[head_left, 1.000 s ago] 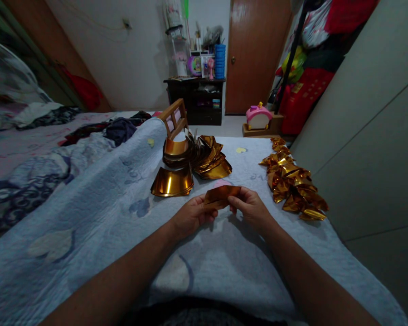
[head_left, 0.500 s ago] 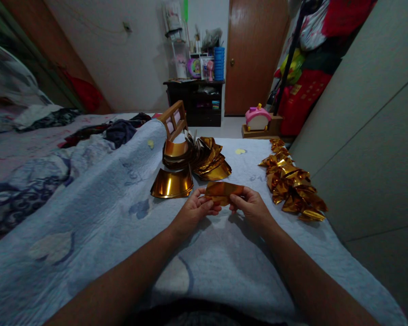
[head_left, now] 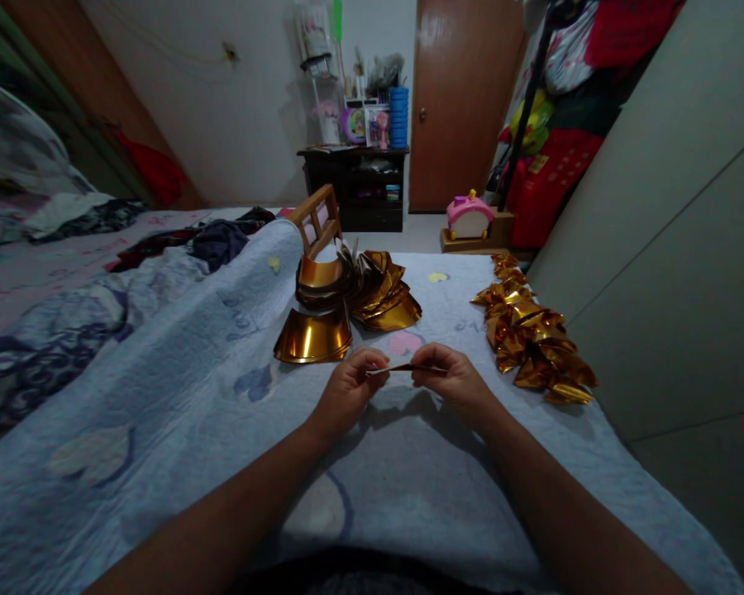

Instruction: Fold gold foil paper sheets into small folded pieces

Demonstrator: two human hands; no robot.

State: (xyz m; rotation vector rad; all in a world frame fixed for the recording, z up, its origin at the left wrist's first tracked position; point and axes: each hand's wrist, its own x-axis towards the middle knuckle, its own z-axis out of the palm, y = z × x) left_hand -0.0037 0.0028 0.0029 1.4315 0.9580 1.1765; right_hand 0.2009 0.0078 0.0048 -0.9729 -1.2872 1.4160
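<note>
We've got the left hand [head_left: 347, 388] and right hand [head_left: 452, 382] each pinched shut on an end of the gold sheet [head_left: 403, 368], edge-on just above the blanket [head_left: 409, 487]. Mid-fold, we judge. A clean crease needs the edges aligned first.

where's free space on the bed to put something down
Bare blanket: left of the flat gold stack; the strip between the fanned gold pile and the folded gold pieces; nearer than the left hand and right hand pinching a gold sheet. Crowded around the wooden frame.
</note>
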